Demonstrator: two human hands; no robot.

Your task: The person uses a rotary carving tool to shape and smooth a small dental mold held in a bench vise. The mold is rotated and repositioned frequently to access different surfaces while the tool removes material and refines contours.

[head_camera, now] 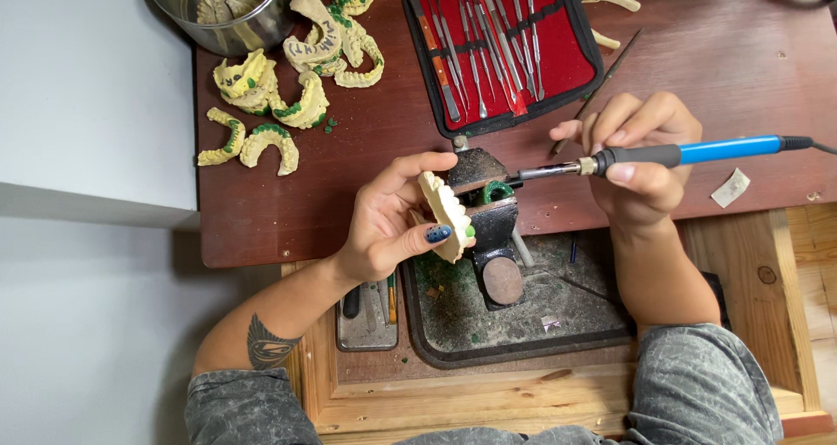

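Note:
My left hand (388, 217) grips a cream-yellow dental cast (445, 214) with green wax at its lower end, holding it upright on edge. My right hand (641, 153) holds a heated wax tool with a blue and black handle (689, 154); its metal tip points left and reaches a green wax ring (498, 190) on top of a dark metal stand (491, 223). The cast sits just left of that stand, close to the tool tip.
A red-lined case of metal dental instruments (501, 44) lies open at the back. Several yellow casts with green wax (301, 70) lie at the back left beside a steel bowl (222, 13). A dark tray (514, 314) sits in a wooden drawer below the stand.

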